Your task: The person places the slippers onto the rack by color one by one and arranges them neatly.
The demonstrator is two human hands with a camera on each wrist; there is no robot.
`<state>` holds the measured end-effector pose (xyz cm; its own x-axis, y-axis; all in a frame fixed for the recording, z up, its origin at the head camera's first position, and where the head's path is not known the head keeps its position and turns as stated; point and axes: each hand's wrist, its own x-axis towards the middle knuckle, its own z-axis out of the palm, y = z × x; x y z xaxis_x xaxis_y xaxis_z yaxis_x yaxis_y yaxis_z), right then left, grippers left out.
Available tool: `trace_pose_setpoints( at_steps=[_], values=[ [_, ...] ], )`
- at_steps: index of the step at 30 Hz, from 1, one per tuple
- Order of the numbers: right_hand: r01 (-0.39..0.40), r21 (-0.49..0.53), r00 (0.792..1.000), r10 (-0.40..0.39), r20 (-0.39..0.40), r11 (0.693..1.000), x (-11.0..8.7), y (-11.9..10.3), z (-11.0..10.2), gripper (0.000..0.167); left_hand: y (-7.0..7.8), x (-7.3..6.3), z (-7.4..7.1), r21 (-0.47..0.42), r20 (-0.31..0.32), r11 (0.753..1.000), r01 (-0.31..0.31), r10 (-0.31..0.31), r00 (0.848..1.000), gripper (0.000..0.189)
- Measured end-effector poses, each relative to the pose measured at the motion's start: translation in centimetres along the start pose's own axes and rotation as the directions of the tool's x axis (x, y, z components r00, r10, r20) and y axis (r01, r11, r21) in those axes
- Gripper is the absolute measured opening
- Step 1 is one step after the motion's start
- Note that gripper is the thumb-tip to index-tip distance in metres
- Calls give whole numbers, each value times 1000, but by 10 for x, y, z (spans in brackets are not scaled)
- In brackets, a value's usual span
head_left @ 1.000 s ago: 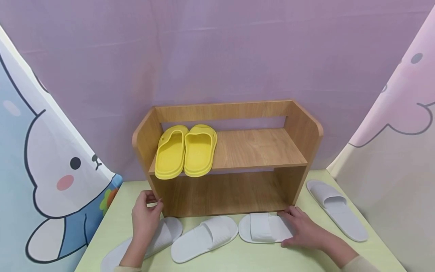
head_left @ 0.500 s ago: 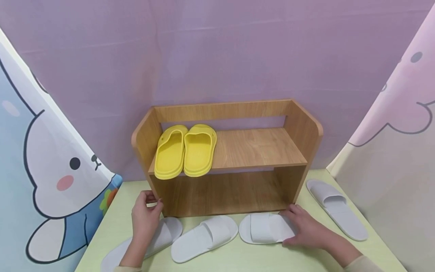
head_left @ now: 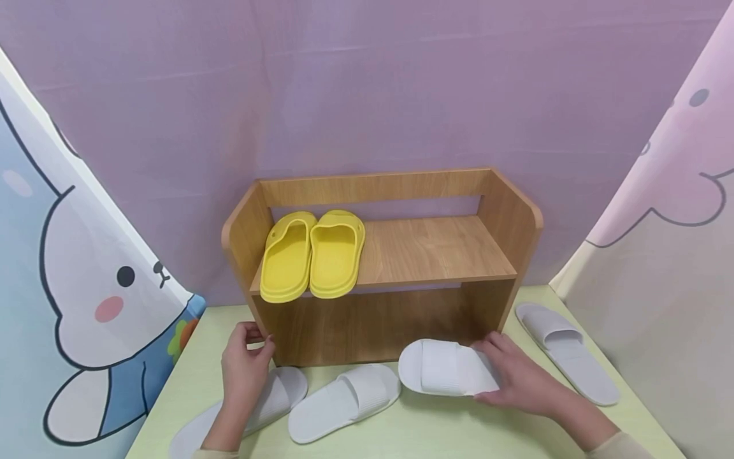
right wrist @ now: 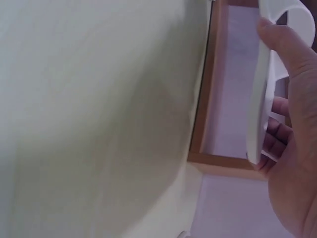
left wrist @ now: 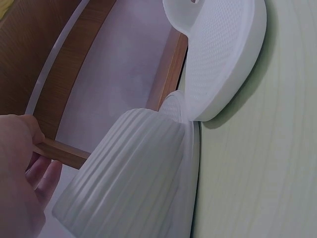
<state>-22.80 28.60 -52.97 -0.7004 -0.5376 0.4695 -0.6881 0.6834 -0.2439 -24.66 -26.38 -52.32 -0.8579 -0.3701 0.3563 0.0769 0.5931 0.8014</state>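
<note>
My right hand [head_left: 516, 377] grips a white slipper [head_left: 441, 368] by its heel end, thumb on one edge and fingers on the other. In the right wrist view the slipper [right wrist: 261, 99] is off the table, with a shadow below it. With thumb and fingers, my left hand [head_left: 245, 364] pinches the front edge of the left side panel of a two-tier wooden shoe rack [head_left: 441, 248]. A second white slipper [head_left: 344, 405] lies before the rack. A third white slipper [head_left: 278, 398] lies partly hidden under my left forearm.
Two yellow clogs [head_left: 335, 255] stand side by side on the left of the rack's upper shelf. Another white slipper [head_left: 573, 357] lies right of the rack on the pale green tabletop [head_left: 447, 440]. A purple cloth [head_left: 378, 95] hangs behind.
The white slipper in my right hand has risen off the table toward the rack's lower shelf. My left hand stays at the rack's left panel.
</note>
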Motion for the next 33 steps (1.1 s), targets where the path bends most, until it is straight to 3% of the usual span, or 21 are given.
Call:
trace_pose_setpoints(
  at_steps=[11, 19, 26, 33],
  values=[
    [53, -12, 996, -54, -70, 999, 19, -17, -20, 87, -1, 0, 0, 1, 9, 1000, 10, -10, 1000, 32],
    [130, -18, 981, -131, -140, 991, 32, -31, -38, 92, -1, 0, 1, -3, 2, 1000, 3, -3, 1000, 33],
    [82, -34, 980, -87, -178, 996, 41, -41, -52, 93, 0, 0, 1, -4, 3, 1000, 1, -1, 1000, 33],
    [50, -20, 961, -53, -270, 999, 49, -47, -60, 92, 0, 0, 1, -4, 7, 1000, 7, -7, 1000, 32]
  ],
)
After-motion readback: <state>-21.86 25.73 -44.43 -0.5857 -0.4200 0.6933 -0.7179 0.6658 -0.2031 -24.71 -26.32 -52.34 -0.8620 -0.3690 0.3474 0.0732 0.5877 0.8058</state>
